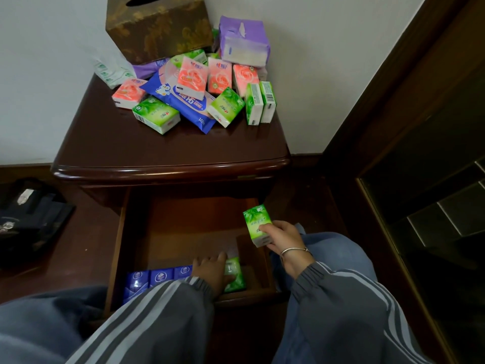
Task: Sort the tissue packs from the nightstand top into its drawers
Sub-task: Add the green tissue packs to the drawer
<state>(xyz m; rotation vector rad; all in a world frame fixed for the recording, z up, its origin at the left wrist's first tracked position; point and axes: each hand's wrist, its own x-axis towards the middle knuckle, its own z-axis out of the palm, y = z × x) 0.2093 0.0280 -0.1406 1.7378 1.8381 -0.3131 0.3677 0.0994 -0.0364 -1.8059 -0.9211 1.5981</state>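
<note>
Right hand point(283, 239) clamped on green pack point(256, 222), long axis upright; left hand point(210, 271), grip on drawer pack point(236, 283) unclear.

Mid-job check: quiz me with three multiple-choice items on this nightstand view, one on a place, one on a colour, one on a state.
1. Where in the dark wooden drawer do the blue plastic-wrapped tissue packs lie? A front left; B back right; C middle.
2. What colour is the small tissue pack gripped by the right hand? A pink; B green; C purple.
3. The drawer is: A shut; B pulled open; C lifted out.
Key: A, they line its near left corner; B, its wrapper is green; B, its inside shows.
</note>
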